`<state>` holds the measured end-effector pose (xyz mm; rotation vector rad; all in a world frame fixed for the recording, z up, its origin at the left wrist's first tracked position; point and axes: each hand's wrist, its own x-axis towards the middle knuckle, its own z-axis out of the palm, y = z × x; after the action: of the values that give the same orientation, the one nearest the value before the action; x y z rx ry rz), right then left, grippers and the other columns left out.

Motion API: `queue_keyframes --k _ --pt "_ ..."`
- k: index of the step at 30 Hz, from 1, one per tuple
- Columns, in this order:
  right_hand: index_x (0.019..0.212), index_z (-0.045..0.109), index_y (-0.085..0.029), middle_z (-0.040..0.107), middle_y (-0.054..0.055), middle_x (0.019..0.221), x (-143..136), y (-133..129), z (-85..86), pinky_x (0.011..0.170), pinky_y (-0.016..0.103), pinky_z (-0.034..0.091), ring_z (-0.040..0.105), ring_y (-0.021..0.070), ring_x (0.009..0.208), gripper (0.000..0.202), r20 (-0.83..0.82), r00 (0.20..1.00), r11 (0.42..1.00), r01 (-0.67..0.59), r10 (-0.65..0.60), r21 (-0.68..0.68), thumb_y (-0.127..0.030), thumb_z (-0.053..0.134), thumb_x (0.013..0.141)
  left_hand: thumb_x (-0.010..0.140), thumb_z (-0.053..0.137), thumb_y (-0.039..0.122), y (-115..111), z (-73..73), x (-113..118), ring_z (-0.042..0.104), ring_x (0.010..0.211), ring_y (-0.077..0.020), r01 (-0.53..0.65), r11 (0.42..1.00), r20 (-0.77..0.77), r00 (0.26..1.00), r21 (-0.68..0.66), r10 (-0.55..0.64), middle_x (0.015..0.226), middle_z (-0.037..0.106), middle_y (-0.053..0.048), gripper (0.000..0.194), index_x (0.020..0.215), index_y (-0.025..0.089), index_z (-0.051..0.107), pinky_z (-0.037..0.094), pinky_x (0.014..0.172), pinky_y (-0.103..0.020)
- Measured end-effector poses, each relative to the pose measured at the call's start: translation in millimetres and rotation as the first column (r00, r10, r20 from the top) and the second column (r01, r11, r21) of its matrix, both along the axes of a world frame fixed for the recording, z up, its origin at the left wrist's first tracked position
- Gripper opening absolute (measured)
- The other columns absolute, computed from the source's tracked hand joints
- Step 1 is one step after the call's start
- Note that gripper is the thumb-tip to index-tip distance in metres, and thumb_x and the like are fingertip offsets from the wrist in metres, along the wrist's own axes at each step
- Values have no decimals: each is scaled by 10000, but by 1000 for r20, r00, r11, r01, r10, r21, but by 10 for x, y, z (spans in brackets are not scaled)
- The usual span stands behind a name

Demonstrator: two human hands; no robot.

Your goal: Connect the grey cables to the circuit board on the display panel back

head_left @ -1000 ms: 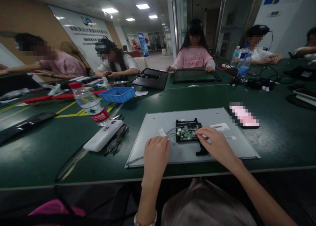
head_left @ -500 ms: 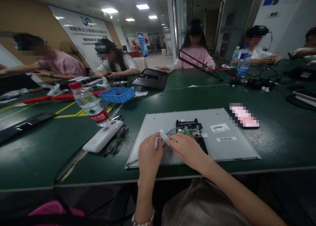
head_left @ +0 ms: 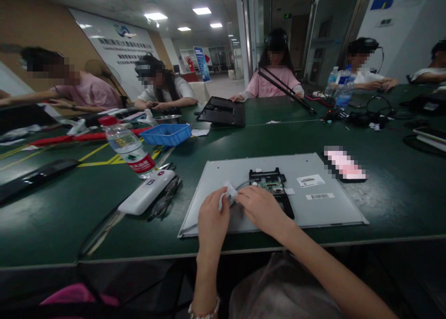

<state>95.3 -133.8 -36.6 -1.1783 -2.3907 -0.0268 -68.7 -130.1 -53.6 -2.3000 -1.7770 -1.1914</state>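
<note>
Both hands work over the left part of a grey flat display panel (head_left: 331,207) lying back side up. Fingers closed, my left hand (head_left: 213,217) grips a white strip (head_left: 230,189), perhaps tape, beside a grey cable (head_left: 243,184). My right hand (head_left: 262,207) pinches the strip's right side between thumb and fingers. How the strip meets the cable is partly hidden by my fingertips. Just beyond my right hand, a black frame (head_left: 288,206) with a green circuit board (head_left: 266,185) rests on the panel. Two white labels are on the panel's right part.
To the left stand a water bottle (head_left: 128,147), a white power bank (head_left: 146,192), glasses (head_left: 167,198) and a blue tray (head_left: 165,134). A phone (head_left: 344,163) lies right of the panel. Across the green table (head_left: 244,140), a person holds a black frame (head_left: 285,89) beside a black panel (head_left: 223,111).
My hands stay nearly in place, with the white strip shifting slightly between the fingers. Across the table, the person's black frame has tilted and the black panel has slid right.
</note>
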Motion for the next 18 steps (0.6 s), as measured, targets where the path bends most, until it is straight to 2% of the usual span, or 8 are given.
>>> queue_keyframes --k 5,10,13,18 --pt "925 638 -147 658 79 971 -63 55 -9 828 342 451 545 228 969 155 70 997 1000 21 -22 11 -99 494 894 920 422 230 5 -6 3 618 1023 -218 16 1000 10 1000 -19 -16 1080 670 -77 253 1083 180 610 461 933 -363" --pt "915 632 -160 666 60 944 -28 41 -24 838 326 447 545 212 946 128 31 1000 1000 6 -7 19 -123 510 901 926 417 228 11 -12 12 615 1034 -225 8 1000 -16 1000 -30 -9 1099 664 -85 262 1101 172 603 460 938 -365" --pt "916 633 -153 671 59 943 -3 16 -39 861 322 442 547 206 959 123 19 1000 1000 -20 20 20 -113 519 895 927 428 228 11 -39 24 615 1033 -240 -3 997 -95 995 -79 -4 1116 660 -98 279 1151 162 581 465 926 -379" --pt "911 646 -138 679 66 961 -24 35 -99 901 334 439 555 209 1003 124 24 996 996 -89 89 22 -119 524 894 917 428 192 15 -85 49 627 1003 -254 -4 989 -262 965 -148 -35 1124 649 -139 392 1303 128 449 486 870 -384"
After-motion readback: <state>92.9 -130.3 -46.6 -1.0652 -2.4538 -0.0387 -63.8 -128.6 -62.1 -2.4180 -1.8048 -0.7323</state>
